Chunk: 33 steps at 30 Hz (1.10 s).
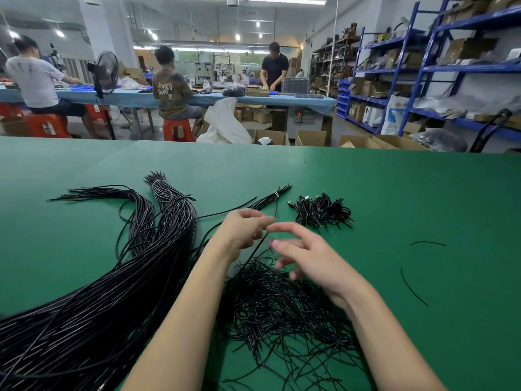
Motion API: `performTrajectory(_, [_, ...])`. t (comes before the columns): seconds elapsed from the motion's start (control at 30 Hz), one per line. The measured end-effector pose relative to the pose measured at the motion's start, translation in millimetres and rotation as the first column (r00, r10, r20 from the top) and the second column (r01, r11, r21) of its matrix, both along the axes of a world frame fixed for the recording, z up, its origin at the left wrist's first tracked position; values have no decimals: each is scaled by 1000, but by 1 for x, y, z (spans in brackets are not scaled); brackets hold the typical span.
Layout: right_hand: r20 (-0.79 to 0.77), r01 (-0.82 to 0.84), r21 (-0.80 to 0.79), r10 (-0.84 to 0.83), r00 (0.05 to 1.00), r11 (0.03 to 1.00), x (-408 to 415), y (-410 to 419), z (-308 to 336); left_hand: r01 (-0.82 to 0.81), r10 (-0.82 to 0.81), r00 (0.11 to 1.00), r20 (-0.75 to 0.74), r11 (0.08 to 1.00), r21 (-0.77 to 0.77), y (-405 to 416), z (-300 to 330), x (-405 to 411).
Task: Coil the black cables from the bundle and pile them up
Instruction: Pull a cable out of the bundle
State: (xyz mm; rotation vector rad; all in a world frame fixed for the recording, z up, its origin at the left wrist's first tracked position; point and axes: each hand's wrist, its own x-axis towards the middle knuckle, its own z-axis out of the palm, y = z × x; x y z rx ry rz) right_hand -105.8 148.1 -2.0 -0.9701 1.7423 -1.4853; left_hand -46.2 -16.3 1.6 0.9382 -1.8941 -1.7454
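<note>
pinching one black cable [255, 249], left hand [242, 227] meets loose-fingered right hand [304, 255]; one coiled pile [321, 211].

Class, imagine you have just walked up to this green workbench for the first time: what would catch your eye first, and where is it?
First, the thick bundle of long black cables sweeping across the left of the green table. Next, the two hands at the centre: the left hand pinches a single cable, the right hand hovers open beside it, above a tangled heap of loose cables. A small pile of coiled cables sits beyond them, to the right.
</note>
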Motion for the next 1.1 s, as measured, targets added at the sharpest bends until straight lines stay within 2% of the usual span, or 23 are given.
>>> performTrajectory(0.1, [170, -47, -70, 58, 984, 996, 10, -7, -4, 119, -107, 990, -90, 983, 139, 3, -4, -2])
performTrajectory(0.13, [227, -36, -101, 59, 972, 994, 9, -7, -5, 140, -122, 985, -124, 979, 151, 3, -6, -3])
performTrajectory(0.17, [279, -18, -129, 54, 959, 991, 7, -6, -4, 118, -109, 987, -122, 990, 76, 2, -9, -3])
performTrajectory(0.2, [328, 10, -159, 43, 944, 987, 4, -5, -3, 66, -73, 995, -64, 991, -113, -1, -13, -3])
performTrajectory(0.23, [376, 45, -189, 30, 926, 981, 1, -3, -1, 16, -2, 999, 35, 921, -389, -7, -19, -4])
performTrajectory(0.27, [420, 79, -218, 20, 907, 973, -2, -2, 1, 37, 75, 986, 149, 772, -634, -11, -25, -4])
performTrajectory(0.3, [455, 104, -240, 17, 890, 965, -4, 0, 3, 126, 120, 958, 261, 641, -757, -16, -31, -2])
performTrajectory(0.33, [474, 116, -249, 16, 880, 961, -5, 2, 5, 239, 127, 917, 379, 585, -775, -22, -37, 0])
performTrajectory(0.4, [471, 110, -227, 10, 882, 968, -5, 5, 9, 413, 103, 818, 566, 580, -702, -33, -49, 3])
performTrajectory(0.47, [438, 88, -195, 6, 899, 977, -4, 6, 11, 467, 111, 760, 640, 592, -657, -40, -58, 2])
performTrajectory(0.63, [266, -41, -181, 89, 960, 983, 0, 10, 17, 461, 164, 720, 674, 614, -641, -39, -61, -5])
performTrajectory(0.83, [150, -247, -279, 296, 943, 928, 1, 19, 31, 458, 192, 701, 687, 617, -640, -36, -59, -5])
performTrajectory(0.93, [158, -142, -326, 202, 967, 935, 1, 19, 34, 439, 205, 707, 677, 623, -647, -33, -58, -6])
performTrajectory(1.0, [140, -11, -289, 54, 989, 957, 1, 17, 33, 427, 215, 707, 674, 630, -649, -32, -58, -6])
performTrajectory(1.03, [84, 21, -250, 0, 996, 968, 3, 16, 32, 426, 222, 703, 675, 629, -650, -32, -58, -6])
performTrajectory(1.1, [-41, -56, -211, 49, 998, 976, 8, 15, 33, 427, 235, 692, 682, 629, -650, -31, -58, -6])
